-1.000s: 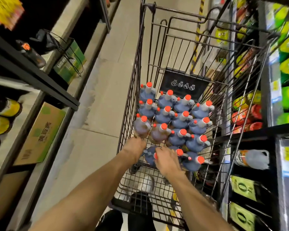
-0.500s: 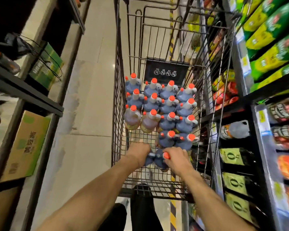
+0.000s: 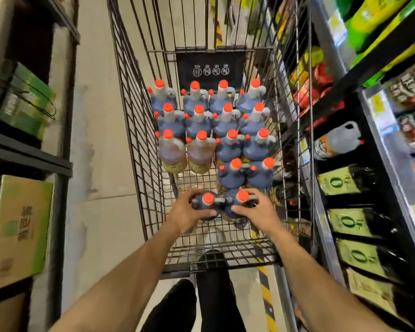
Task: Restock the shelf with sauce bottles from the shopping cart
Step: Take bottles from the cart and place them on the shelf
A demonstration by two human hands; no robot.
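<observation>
A wire shopping cart (image 3: 139, 130) stands in the aisle, holding several upright sauce bottles with orange caps, most dark (image 3: 228, 149), two amber (image 3: 173, 152). At the cart's near end my left hand (image 3: 185, 216) grips one dark bottle (image 3: 205, 203) from its left side. Beside it my right hand (image 3: 259, 212) grips a second dark bottle (image 3: 237, 202) from its right side. The two held bottles touch each other, raised a little above the cart floor. The shelf (image 3: 359, 188) on the right holds dark bottles with green labels.
A clear jug (image 3: 338, 140) lies on its side on the right shelf, with snack bags above it. On the left, a rack (image 3: 29, 161) holds a cardboard box (image 3: 19, 226) and a green carton (image 3: 27, 104). My dark shoes show below the cart.
Both hands went from reaching among the bottles to holding one each and drawing them toward the cart's near end. My view has swung right and closer over the cart.
</observation>
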